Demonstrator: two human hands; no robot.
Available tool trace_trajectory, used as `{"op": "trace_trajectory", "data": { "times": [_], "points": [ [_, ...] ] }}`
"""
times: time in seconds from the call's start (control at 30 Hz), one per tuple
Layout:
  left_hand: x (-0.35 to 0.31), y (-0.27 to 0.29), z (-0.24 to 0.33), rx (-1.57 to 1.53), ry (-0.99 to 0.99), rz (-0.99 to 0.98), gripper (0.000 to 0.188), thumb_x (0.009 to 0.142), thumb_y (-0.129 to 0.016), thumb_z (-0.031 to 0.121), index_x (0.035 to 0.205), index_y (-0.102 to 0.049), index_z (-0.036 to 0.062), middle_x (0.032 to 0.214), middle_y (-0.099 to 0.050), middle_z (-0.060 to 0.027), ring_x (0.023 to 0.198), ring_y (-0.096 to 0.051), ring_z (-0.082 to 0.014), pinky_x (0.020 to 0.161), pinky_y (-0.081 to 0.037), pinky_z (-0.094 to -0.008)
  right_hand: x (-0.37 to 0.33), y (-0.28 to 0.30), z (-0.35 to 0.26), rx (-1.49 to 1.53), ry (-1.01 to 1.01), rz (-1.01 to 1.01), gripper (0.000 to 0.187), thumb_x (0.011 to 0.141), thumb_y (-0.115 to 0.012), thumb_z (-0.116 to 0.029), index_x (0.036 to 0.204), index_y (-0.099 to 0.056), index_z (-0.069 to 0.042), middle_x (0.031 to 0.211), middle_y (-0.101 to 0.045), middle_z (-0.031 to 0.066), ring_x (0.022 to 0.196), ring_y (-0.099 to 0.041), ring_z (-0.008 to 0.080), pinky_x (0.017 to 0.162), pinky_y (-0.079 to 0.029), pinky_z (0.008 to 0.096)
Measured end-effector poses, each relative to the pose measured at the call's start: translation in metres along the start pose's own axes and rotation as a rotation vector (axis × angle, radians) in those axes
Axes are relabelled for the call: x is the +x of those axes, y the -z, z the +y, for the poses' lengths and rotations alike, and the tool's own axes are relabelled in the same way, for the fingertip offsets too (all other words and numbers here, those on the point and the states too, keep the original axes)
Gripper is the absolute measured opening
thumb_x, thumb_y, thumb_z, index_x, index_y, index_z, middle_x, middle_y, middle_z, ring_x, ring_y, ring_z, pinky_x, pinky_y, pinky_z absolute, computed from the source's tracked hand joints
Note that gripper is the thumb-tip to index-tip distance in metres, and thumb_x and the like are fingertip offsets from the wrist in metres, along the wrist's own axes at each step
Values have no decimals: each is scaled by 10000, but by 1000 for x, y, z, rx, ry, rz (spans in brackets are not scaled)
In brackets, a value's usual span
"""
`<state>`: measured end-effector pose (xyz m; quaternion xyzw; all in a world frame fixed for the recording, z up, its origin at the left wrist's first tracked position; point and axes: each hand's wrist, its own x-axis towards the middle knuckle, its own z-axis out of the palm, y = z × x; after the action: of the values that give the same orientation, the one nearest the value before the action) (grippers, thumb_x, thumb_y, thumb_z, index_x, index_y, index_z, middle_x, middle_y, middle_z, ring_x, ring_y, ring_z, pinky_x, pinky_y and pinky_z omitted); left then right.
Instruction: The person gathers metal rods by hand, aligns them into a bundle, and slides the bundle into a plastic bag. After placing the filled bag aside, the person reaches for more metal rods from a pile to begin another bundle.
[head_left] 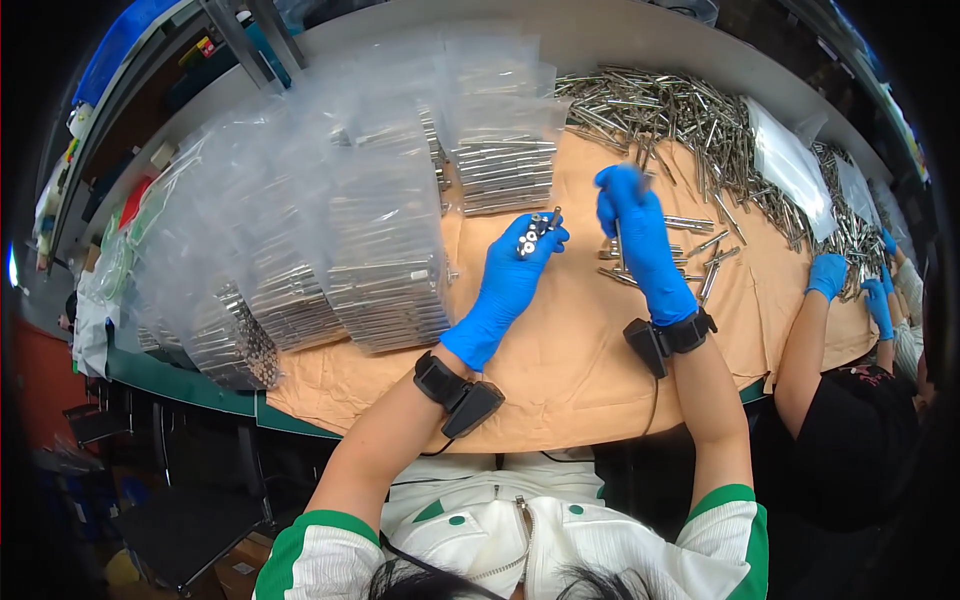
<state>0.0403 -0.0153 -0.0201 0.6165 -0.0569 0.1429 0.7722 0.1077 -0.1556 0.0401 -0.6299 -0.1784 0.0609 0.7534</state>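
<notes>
Left hand (513, 268) clutches bunched metal rods (531, 238). Right hand (630, 205) blurs near loose rods (690, 223); I can't tell its grip.

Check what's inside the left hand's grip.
Left hand holds a bundle of metal rods, round ends showing; most of their length is covered by the hand.

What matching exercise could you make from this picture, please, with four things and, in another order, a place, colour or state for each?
1. Left hand
2. Bagged rods
3. Loose rod pile
4. Paper-like cover

A. Tan-orange and creased
B. Holding several metal pieces
C. In clear plastic, left of centre
D. Heaped far back, right of centre

Pairs: 1-B; 2-C; 3-D; 4-A
</notes>
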Motion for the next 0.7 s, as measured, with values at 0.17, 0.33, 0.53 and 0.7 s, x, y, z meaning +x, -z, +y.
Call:
{"op": "trace_trajectory", "data": {
  "times": [0.17, 0.33, 0.53, 0.7],
  "points": [
    [0, 7, 4, 1, 108, 35, 259, 850, -550, 102, 1086, -538, -3, 895, -622, -60, 809, -575, -117, 713, -456, -231, -1, -5, 10, -365, -285, -277, 203, 837, -571, -251, 927, -605, -73, 584, -428, -50, 504, -369, 26, 438, -275, 173],
    [-1, 6, 8, 125, 131, 17, 266, 849, -559, 114, 1087, -557, -7, 889, -626, -46, 817, -568, -101, 712, -450, -219, -8, -8, 9, -325, -228, -247, 210, 796, -626, -247, 930, -621, -85, 601, -467, -42, 501, -379, 23, 434, -282, 173],
    [1, 6, 4, 41, 79, 198, 277, 846, -571, 131, 1092, -569, 5, 907, -627, -45, 796, -556, -90, 704, -445, -217, -9, -4, -2, -234, 83, -53, 136, 790, -613, -136, 908, -635, -72, 671, -565, -11, 546, -459, 33, 448, -333, 180],
    [3, 8, 9, -117, 122, 368, 252, 856, -557, 145, 1073, -584, 19, 923, -628, -57, 772, -564, -105, 698, -446, -220, -18, -6, -4, -623, 423, -197, 109, 770, -607, -52, 875, -636, -44, 713, -608, 11, 618, -531, 53, 519, -409, 196]
  ]
}}
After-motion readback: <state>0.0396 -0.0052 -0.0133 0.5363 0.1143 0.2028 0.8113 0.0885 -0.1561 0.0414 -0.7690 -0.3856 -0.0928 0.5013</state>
